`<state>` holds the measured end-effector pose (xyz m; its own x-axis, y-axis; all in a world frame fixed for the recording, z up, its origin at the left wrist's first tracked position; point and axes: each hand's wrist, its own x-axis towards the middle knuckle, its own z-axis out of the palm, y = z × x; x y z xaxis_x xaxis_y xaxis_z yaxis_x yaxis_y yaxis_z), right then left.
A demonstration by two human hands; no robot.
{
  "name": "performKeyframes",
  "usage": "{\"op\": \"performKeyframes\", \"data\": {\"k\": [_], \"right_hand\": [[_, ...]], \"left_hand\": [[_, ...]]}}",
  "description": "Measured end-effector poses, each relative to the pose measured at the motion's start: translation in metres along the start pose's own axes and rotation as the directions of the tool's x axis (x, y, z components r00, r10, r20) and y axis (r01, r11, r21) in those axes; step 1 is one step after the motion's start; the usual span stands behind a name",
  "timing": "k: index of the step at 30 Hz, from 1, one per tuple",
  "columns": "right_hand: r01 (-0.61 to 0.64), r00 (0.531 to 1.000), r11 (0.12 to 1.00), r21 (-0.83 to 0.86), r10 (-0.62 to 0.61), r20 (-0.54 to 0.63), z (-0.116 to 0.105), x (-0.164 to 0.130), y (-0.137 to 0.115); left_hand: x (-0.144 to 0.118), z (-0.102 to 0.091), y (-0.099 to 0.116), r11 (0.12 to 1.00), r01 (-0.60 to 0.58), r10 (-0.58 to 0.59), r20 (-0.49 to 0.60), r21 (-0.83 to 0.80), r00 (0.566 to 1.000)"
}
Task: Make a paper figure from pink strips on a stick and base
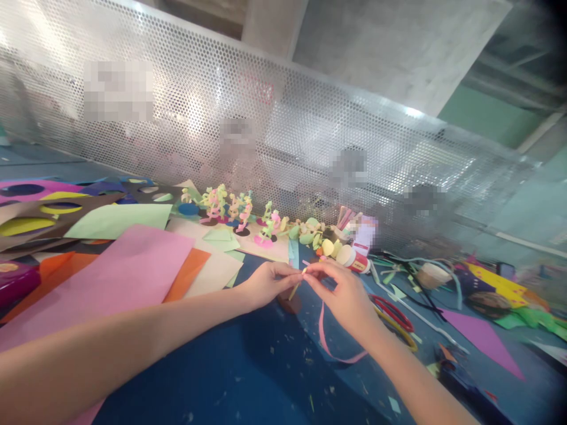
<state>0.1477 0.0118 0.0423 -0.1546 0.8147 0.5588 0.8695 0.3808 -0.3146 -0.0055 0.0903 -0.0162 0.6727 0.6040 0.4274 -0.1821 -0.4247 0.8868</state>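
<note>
My left hand (268, 285) and my right hand (343, 292) meet over the blue table, fingertips pinched together. Between them shows a tiny yellow piece (304, 271), too small to name surely. Just under the fingers stands a thin pale stem on a brown base (290, 304), partly hidden by my left hand. A pink paper strip (325, 336) curls on the table below my right hand. Behind my hands lies a glue bottle (353, 258) with a white and red body, tipped on its side.
Several small paper-flower stands (243, 215) line the back, before a perforated metal screen (199, 106). Coloured sheets, a pink one (119, 271) uppermost, lie at left. At right are red cords (396, 313), a purple sheet (482, 342) and a dark tool (465, 381). Paper scraps dot the blue table (248, 366).
</note>
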Motion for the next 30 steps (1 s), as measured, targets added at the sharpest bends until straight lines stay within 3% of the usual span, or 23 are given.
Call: {"op": "performKeyframes", "data": {"k": [12,22,30], "right_hand": [[-0.023,1.0,0.999,0.036,0.023,-0.001,0.003,0.001,-0.001],[-0.012,1.0,0.999,0.043,0.012,-0.012,0.005,0.001,0.001],[-0.02,0.999,0.996,0.089,0.018,0.027,0.0,-0.002,0.005]], "left_hand": [[-0.002,0.001,0.012,0.988,0.148,-0.148,0.019,-0.035,0.989],[-0.001,0.001,0.009,0.994,0.113,-0.113,0.036,0.014,0.993],[-0.004,0.004,0.017,0.965,0.191,-0.184,0.058,-0.178,0.981]]}}
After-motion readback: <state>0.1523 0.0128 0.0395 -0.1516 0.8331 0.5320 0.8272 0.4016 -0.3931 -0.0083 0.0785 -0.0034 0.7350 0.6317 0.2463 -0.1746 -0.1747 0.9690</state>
